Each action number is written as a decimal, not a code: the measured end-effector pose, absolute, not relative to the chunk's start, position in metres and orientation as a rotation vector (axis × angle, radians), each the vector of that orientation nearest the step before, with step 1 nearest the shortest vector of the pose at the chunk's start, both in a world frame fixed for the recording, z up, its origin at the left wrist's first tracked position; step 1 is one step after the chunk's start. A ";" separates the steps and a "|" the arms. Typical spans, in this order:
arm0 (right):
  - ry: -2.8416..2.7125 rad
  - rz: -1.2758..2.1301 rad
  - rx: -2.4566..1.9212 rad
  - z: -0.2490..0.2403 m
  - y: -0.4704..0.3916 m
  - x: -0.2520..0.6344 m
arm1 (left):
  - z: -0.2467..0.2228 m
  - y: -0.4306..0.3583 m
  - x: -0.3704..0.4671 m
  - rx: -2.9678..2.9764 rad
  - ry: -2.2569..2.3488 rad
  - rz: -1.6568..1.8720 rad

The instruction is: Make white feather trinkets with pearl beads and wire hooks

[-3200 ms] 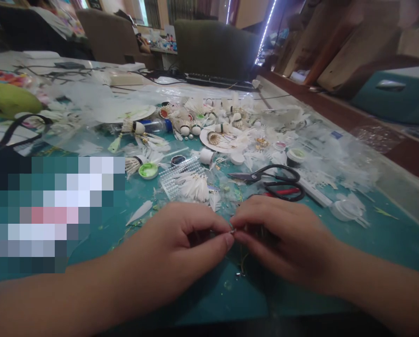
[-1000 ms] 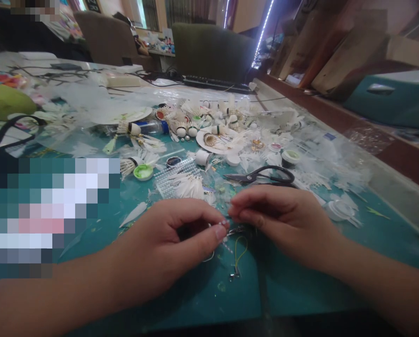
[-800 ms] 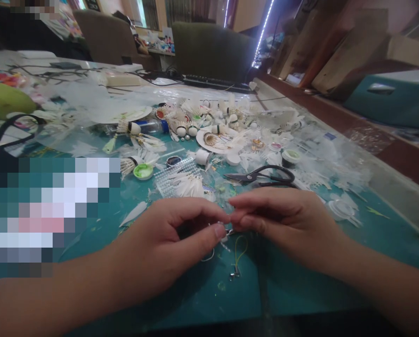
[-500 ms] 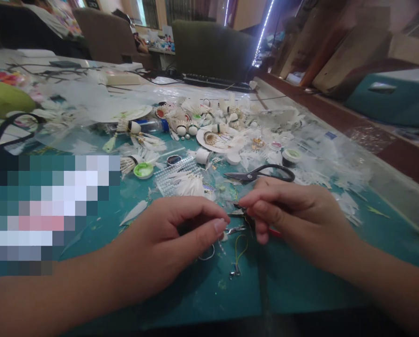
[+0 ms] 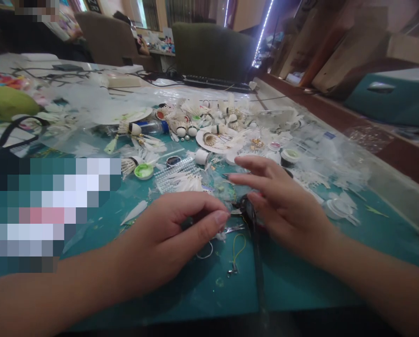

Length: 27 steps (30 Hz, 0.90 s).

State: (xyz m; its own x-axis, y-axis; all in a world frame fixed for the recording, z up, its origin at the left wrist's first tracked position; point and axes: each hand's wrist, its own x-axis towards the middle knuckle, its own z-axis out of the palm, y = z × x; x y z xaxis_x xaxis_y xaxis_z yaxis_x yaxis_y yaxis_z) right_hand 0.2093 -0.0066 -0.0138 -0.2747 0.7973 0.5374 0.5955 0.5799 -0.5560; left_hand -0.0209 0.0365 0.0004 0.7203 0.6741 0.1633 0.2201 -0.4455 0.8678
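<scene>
My left hand [image 5: 167, 236] rests on the teal mat [image 5: 300, 281], thumb and forefinger pinched on a small white beaded wire piece [image 5: 220, 234]. A thin wire loop [image 5: 205, 255] and a yellow-green cord loop with a metal clasp [image 5: 238, 245] lie just beneath the fingertips. My right hand [image 5: 283, 206] is stretched forward with its fingers spread, hovering over the black scissors, which it mostly hides. A dark tool [image 5: 246, 206] lies on the mat by its thumb.
Beyond the hands lie several shuttlecocks [image 5: 181, 128], loose white feathers [image 5: 191, 182], a white plate [image 5: 216, 140], a green lid [image 5: 143, 171], a bead sheet [image 5: 174, 169] and small pots [image 5: 288, 157]. A keyboard [image 5: 216, 83] and chairs stand at the back, a teal box [image 5: 392, 96] on the right.
My right hand let go near the left fingertips, opened, and moved forward over the scissors. My left hand stayed put, still pinched shut.
</scene>
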 end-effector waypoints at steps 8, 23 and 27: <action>-2.085 0.130 -1.087 0.000 -0.021 0.211 | 0.023 0.038 0.003 1.965 0.738 0.506; -2.070 0.033 -1.082 -0.004 -0.023 0.215 | 0.010 0.043 -0.012 2.164 0.654 0.697; -2.035 0.026 -1.129 0.000 -0.027 0.214 | 0.012 0.043 -0.011 2.156 0.693 0.836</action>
